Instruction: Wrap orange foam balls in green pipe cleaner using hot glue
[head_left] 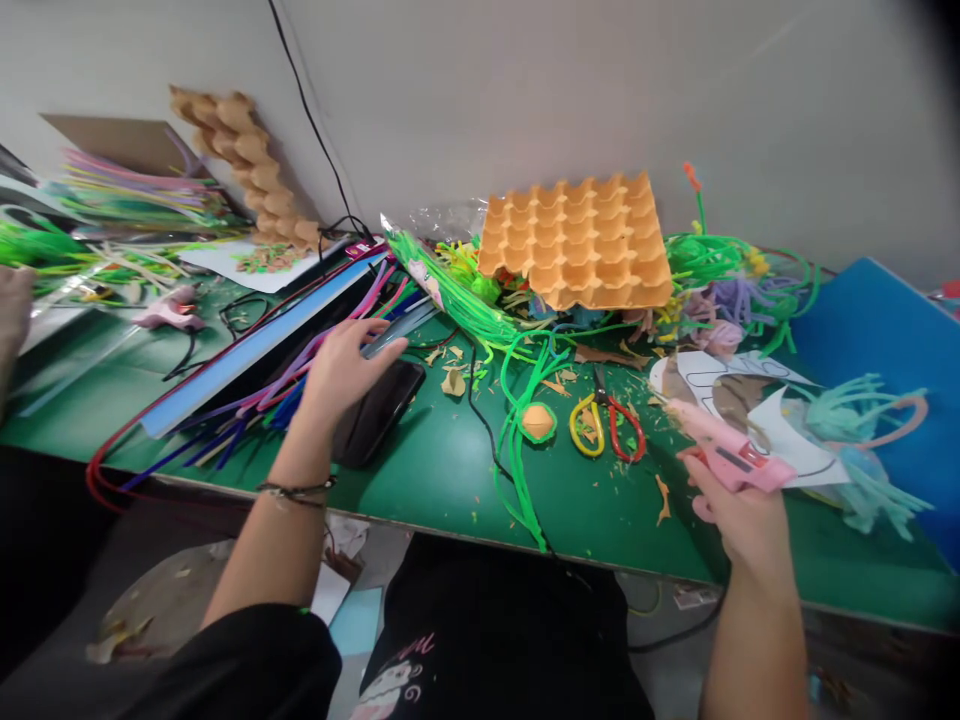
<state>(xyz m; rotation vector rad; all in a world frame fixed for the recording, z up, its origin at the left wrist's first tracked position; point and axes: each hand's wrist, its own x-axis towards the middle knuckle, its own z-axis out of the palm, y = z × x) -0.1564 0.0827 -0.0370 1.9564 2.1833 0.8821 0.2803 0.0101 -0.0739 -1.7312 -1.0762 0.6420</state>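
My right hand [739,510] is wrapped round a pink glue gun [724,445] over the right part of the green table. On the left, my left hand [349,365] has its fingers round some clear sticks [405,325], above a black phone [382,410]. Between my hands lies a small tan egg-carton cup [537,422] edged with green, beside long green pipe cleaners [517,470]. Scissors [609,425] with one yellow and one red handle rest to the right of the cup.
An egg tray [581,240] leans on piled pipe cleaners at the back. A blue board [885,350] and cut paper [772,430] lie right. Another person's hand [13,310] is at the far left. A black cable [484,420] crosses the green table [442,490].
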